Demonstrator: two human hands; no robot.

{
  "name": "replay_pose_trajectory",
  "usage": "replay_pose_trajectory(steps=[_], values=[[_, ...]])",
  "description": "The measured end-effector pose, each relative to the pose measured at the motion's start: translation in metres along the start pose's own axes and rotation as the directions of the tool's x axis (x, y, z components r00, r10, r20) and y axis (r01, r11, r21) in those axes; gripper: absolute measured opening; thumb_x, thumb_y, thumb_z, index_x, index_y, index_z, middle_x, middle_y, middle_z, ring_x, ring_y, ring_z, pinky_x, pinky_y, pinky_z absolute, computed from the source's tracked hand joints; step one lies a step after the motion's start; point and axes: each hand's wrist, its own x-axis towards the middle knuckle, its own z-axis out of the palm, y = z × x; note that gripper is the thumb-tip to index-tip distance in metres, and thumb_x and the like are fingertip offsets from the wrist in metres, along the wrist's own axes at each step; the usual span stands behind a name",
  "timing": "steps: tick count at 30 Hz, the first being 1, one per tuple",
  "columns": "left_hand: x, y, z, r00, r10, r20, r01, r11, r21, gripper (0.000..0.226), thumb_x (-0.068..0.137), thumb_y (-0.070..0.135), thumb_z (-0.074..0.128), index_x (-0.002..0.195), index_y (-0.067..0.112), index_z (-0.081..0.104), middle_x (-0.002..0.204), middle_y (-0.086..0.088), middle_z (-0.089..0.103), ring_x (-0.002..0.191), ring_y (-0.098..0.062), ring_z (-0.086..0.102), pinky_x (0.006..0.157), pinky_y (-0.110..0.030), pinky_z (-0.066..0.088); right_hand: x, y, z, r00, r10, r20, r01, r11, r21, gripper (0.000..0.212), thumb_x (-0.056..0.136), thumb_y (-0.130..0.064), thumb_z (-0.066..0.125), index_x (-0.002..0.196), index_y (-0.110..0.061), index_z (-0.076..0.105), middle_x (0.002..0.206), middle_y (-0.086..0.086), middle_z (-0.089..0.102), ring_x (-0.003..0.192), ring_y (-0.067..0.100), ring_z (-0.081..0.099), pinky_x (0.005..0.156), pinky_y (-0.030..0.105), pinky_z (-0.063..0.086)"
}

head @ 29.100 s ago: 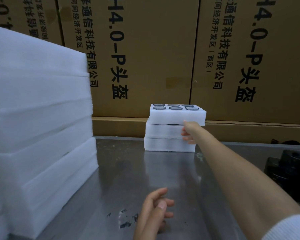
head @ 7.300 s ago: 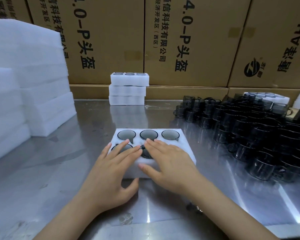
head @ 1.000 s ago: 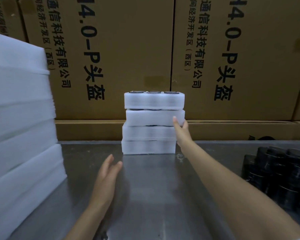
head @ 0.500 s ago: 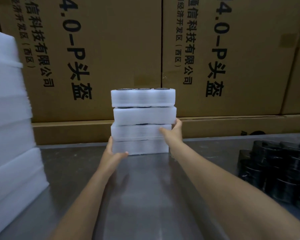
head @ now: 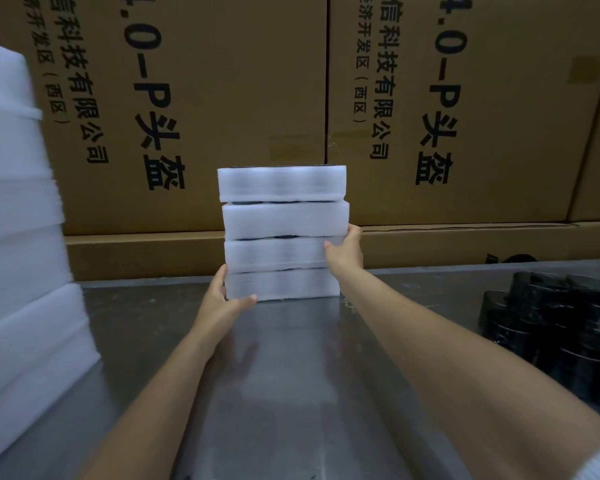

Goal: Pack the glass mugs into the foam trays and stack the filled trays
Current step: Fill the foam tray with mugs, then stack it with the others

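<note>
Foam trays (head: 282, 233) stand in one stack of four, straight ahead of me, between my two hands. The stack sits on the shiny metal table (head: 291, 393). Dark lines show in the gaps between the trays, and a thin dark rim shows on top of the top tray. I cannot see the mugs inside well enough to count them.

My left hand (head: 222, 299) holds the bottom tray at its near left corner. My thumb lies along the front of that tray, down low, and my fingers go round the left side, where I cannot see them all.

My right hand (head: 345, 249) is higher up, at the right end of the stack. It touches the second tray from the bottom, and my thumb lies on the front of it. My fingers reach round the right side, up near the tray above.

Far to the right of my right hand is a bunch of dark glass mugs (head: 561, 317), too many and too blurry to count.

Far to the left of my left hand is a tall pile of white foam (head: 18, 244).

Behind the stack are big brown boxes (head: 194, 98) with black writing. I see two of them well.
</note>
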Motion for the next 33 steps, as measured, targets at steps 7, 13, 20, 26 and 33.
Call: replay_pose_trajectory(steps=[7, 13, 20, 26, 33], values=[[-0.001, 0.000, 0.000, 0.999, -0.036, 0.014, 0.035, 0.999, 0.036, 0.048, 0.081, -0.001, 0.066, 0.124, 0.016, 0.051, 0.119, -0.001, 0.063, 0.109, -0.017, 0.060, 0.093, -0.037, 0.049, -0.007, 0.015, -0.002, 0.978, 0.131, 0.165, -0.158, 0.974, 0.163, 0.058, 0.096, -0.010, 0.049, 0.144, -0.015, 0.018, 0.130, 0.005, 0.045, 0.108, 0.020, 0.047, 0.092, 0.035, 0.041], [-0.001, -0.001, -0.001, 0.999, -0.032, 0.017, 0.031, 0.997, 0.077, 0.053, 0.081, -0.002, 0.063, 0.127, 0.020, 0.051, 0.119, 0.000, 0.062, 0.110, -0.017, 0.058, 0.094, -0.037, 0.048, -0.016, 0.047, -0.009, 0.977, 0.035, 0.213, -0.088, 0.965, 0.247, 0.060, 0.083, 0.009, 0.050, 0.137, -0.015, 0.041, 0.124, 0.003, 0.057, 0.105, 0.017, 0.055, 0.083, 0.028, 0.045], [-0.006, 0.004, 0.002, 0.999, -0.019, 0.027, 0.015, 0.986, 0.163, 0.059, 0.082, -0.003, 0.060, 0.129, 0.029, 0.042, 0.103, 0.014, 0.057, 0.090, 0.003, 0.052, 0.074, -0.021, 0.042, -0.014, 0.046, -0.011, 0.973, 0.003, 0.229, -0.048, 0.981, 0.188, 0.059, 0.082, 0.009, 0.047, 0.134, -0.020, 0.050, 0.113, -0.002, 0.063, 0.102, 0.017, 0.060, 0.070, 0.022, 0.048], [-0.018, 0.004, 0.002, 0.999, -0.046, -0.019, 0.049, 0.973, 0.224, 0.053, 0.082, 0.003, 0.063, 0.121, 0.034, 0.044, 0.096, 0.026, 0.054, 0.102, -0.008, 0.056, 0.071, -0.021, 0.042, -0.017, 0.043, -0.009, 0.954, 0.120, 0.276, -0.124, 0.992, -0.004, 0.061, 0.092, -0.007, 0.050, 0.147, -0.010, 0.023, 0.139, 0.009, 0.047, 0.119, 0.025, 0.050, 0.099, 0.039, 0.043], [-0.063, 0.013, 0.001, 0.994, -0.090, -0.062, 0.105, 0.944, 0.313, 0.058, 0.084, 0.002, 0.064, 0.138, 0.010, 0.044, 0.131, 0.006, 0.055, 0.118, -0.009, 0.053, 0.092, -0.016, 0.035, -0.080, 0.040, -0.032, 0.983, 0.083, 0.165, -0.025, 0.944, -0.329, 0.073, 0.093, -0.022, 0.047, 0.151, -0.014, 0.004, 0.147, -0.002, 0.041, 0.126, 0.026, 0.048, 0.096, 0.038, 0.040]])
